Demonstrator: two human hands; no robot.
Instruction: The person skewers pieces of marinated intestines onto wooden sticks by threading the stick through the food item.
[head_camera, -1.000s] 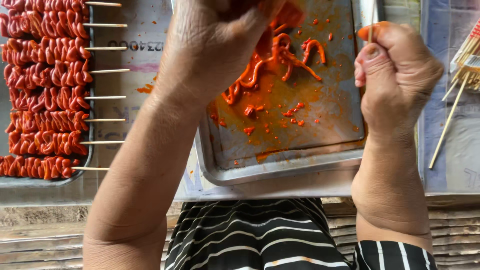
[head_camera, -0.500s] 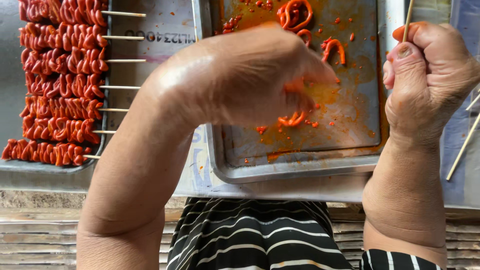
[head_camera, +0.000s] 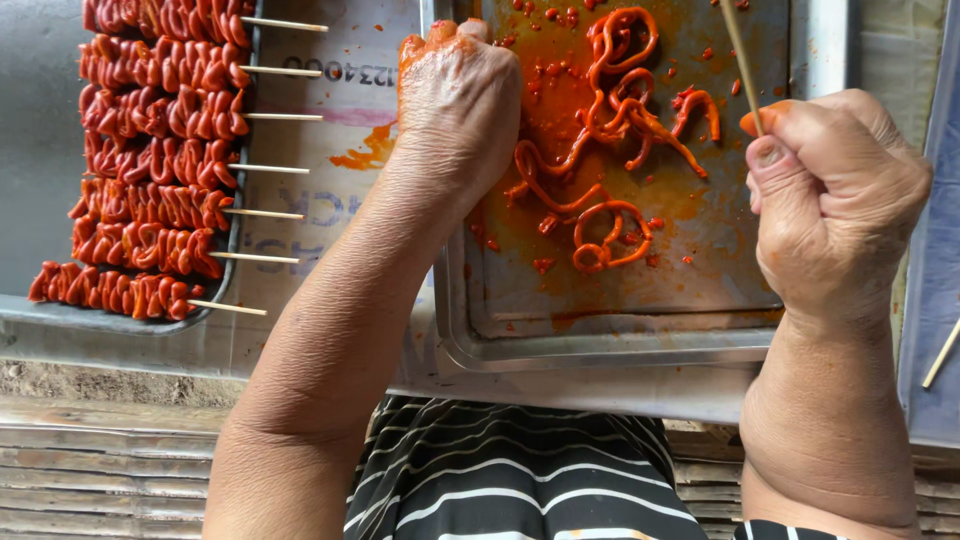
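My left hand (head_camera: 455, 100) rests knuckles-up over the left rim of a metal tray (head_camera: 600, 345). Its fingertips are stained red and curl away from me, so what they hold is hidden. Long red marinated strands (head_camera: 610, 130) lie looped across the sauce-smeared tray floor, just right of that hand. My right hand (head_camera: 835, 200) is a fist over the tray's right side, shut on a thin bamboo skewer (head_camera: 738, 55) that points up and away.
A dark tray (head_camera: 238, 225) at the left holds several finished skewers of red coiled meat (head_camera: 150, 160), sticks pointing right. A printed sheet (head_camera: 340, 110) with a sauce smear lies between the trays. A loose stick (head_camera: 940, 355) lies at the right. My striped clothing (head_camera: 510, 480) is below.
My left hand has moved from over the tray's middle to its left rim, uncovering the strands. The view has shifted, and the right hand now tilts the skewer more to the left.
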